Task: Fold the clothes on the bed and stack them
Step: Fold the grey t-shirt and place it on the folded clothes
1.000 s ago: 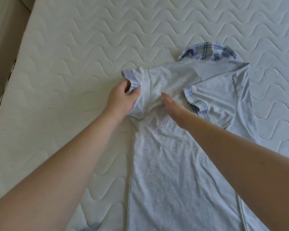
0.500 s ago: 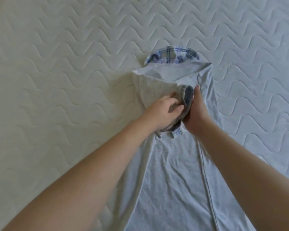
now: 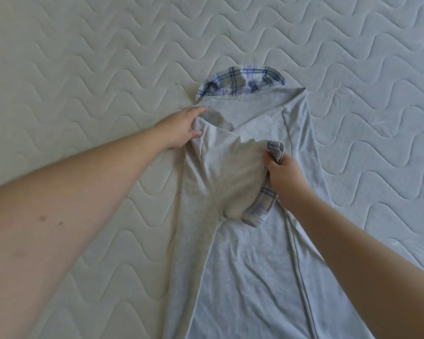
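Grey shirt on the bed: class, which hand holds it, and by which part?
The right hand grips the grey shirt by the plaid cuff of its folded-in sleeve. The left hand rests open on the shoulder fold.

— What sort of place is this?
— A home bedroom, by the look of it. The whole view is filled by a bed (image 3: 83,57) with a bare white mattress quilted in wavy stitched lines.
— Anything else that says home?
— A grey shirt (image 3: 242,265) with a plaid collar lies spread out on it, household laundry.
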A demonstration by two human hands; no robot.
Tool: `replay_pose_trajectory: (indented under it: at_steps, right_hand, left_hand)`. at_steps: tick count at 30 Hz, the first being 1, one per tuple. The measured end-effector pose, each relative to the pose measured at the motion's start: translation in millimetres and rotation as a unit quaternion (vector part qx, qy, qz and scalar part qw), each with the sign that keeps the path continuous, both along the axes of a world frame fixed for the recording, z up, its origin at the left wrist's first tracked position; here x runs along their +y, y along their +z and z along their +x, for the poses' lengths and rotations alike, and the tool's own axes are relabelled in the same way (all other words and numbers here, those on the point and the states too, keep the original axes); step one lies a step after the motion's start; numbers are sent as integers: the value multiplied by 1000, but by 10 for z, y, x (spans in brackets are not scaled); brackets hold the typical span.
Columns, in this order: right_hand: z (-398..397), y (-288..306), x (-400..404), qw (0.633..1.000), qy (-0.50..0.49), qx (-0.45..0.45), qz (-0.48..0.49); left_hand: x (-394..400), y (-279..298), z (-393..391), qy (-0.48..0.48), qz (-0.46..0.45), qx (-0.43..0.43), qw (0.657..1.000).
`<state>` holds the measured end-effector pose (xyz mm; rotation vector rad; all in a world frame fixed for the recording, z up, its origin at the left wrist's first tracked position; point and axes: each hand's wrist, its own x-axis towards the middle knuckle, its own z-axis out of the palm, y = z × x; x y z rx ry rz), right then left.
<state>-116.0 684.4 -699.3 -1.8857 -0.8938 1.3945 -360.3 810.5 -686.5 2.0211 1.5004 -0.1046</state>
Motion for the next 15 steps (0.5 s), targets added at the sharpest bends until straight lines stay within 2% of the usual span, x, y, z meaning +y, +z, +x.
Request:
replay_pose_trajectory:
  at_steps: [2,6,9,11,13,15]
  right_hand:
    - [48,-18,21,1000,11,-4,-5]
    - [103,-29,-2,1000,-6,-8,-22]
    - [137,-60,-30,999,-5,-31,-32]
    - [143,-57,-29,998,-2,-49,-32]
    - [138,-45,-19,998,8,-65,-24]
    - [131,-63,-4,997,7,-71,-23]
  left_hand:
    - [183,-1,34,-33,-23,22,999]
    - [464,74,75,-105,-4,111,988]
    - [586,110,40,-105,-22,177,978]
    - [641,97,-10,-104,12,215,971]
    - [650,74,-62,-75,47,204,975]
    - [628,24,-101,-28,50,155,986]
